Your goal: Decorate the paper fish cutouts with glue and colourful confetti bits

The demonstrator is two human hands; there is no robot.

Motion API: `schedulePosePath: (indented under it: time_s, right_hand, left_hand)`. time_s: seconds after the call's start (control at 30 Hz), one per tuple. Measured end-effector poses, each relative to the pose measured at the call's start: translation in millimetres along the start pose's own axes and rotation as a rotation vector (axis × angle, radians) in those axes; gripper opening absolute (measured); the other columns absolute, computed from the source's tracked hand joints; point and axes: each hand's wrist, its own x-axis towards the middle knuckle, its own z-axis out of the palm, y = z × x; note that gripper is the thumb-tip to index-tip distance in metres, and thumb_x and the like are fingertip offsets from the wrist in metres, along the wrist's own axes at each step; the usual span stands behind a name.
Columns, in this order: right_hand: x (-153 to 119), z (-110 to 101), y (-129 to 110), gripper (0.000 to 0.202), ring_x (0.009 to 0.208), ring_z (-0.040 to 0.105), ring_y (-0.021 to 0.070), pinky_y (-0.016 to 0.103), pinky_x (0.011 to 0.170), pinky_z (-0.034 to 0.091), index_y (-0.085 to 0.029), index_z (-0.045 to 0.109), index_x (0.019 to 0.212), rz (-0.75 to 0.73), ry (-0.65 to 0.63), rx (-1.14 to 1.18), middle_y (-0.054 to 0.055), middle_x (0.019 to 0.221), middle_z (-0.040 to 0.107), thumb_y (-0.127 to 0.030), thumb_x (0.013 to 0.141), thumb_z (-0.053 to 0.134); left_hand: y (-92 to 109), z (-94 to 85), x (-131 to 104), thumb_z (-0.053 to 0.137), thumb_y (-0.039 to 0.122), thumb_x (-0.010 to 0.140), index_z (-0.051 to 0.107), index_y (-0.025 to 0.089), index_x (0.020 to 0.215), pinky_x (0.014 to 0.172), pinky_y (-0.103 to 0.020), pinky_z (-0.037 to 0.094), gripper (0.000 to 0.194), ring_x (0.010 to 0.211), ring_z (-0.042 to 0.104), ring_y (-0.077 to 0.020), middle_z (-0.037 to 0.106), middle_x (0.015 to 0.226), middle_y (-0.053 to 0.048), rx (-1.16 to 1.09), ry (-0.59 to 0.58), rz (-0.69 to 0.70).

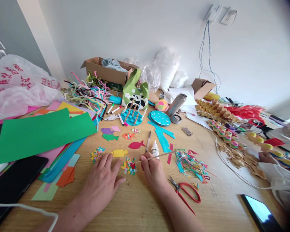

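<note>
Pinching the thin stick (pixel 165 154) near its tip likely gave the right hand (pixel 154 172) finer control; the left hand (pixel 100 177) lay open beside round paper dots (pixel 128 167), lower centre.

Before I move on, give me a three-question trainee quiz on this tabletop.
1. Which hand's grip holds the thin wooden stick?
2. True or false: the red-handled metal scissors lie to the right of the flat yellow fish cutout.
3. Which colour is the flat fish cutout nearest the small white plastic bottle: a) purple, b) red, c) green?

Key:
1. The right hand.
2. True.
3. b, the flat red fish cutout.
</note>
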Motion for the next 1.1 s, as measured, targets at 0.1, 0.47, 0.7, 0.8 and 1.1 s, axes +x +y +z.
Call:
schedulePosePath:
  time_s: [0.1,0.47,0.7,0.8,1.1]
  right_hand:
    - [0.1,0.4,-0.7,0.038,0.048,0.043,0.0101,0.023,0.05,0.032,-0.022,0.045,0.068,-0.014,-0.008,-0.006,-0.002,0.058,0.05,-0.038,0.101,0.036]
    - [-0.4,2.5,-0.1,0.038,0.05,0.045,0.0101,0.024,0.052,0.034,-0.021,0.051,0.072,-0.046,-0.042,-0.04,0.0,0.065,0.057,-0.037,0.102,0.036]
    - [3.2,6.4,-4.7,0.035,0.053,0.045,0.0117,0.026,0.054,0.034,-0.022,0.044,0.067,-0.062,-0.042,-0.071,-0.001,0.063,0.052,-0.032,0.101,0.039]
    - [3.4,7.2,-4.9,0.037,0.052,0.044,0.0116,0.025,0.054,0.034,-0.023,0.042,0.067,-0.045,-0.029,-0.043,-0.002,0.062,0.05,-0.034,0.101,0.038]
    - [4.1,3.4,-7.0,0.05,0.049,0.041,0.0119,0.026,0.05,0.033,-0.023,0.044,0.063,0.102,0.068,0.046,-0.002,0.055,0.046,-0.05,0.101,0.029]
  left_hand:
    - [0.2,0.5,-0.1,0.064,0.046,0.085,0.062,0.021,0.128,0.104,-0.056,0.042,0.049,0.123,0.05,-0.0375,0.058,0.127,-0.019,0.006,0.003,-0.001]
    - [0.5,-1.2,0.6,0.063,0.047,0.085,0.062,0.021,0.128,0.104,-0.055,0.042,0.05,0.122,0.05,-0.0371,0.058,0.127,-0.018,0.012,-0.02,-0.001]
    - [0.7,1.3,-0.8,0.065,0.044,0.085,0.063,0.02,0.125,0.105,-0.055,0.041,0.046,0.123,0.048,-0.0373,0.058,0.126,-0.018,-0.031,0.012,-0.021]
    - [1.0,1.9,-0.7,0.064,0.045,0.085,0.063,0.019,0.125,0.105,-0.055,0.04,0.047,0.123,0.048,-0.0371,0.058,0.126,-0.018,-0.042,0.014,-0.025]
    - [1.3,-0.5,-0.2,0.062,0.045,0.086,0.062,0.019,0.126,0.105,-0.055,0.04,0.048,0.123,0.049,-0.0371,0.058,0.126,-0.019,-0.043,-0.002,-0.018]
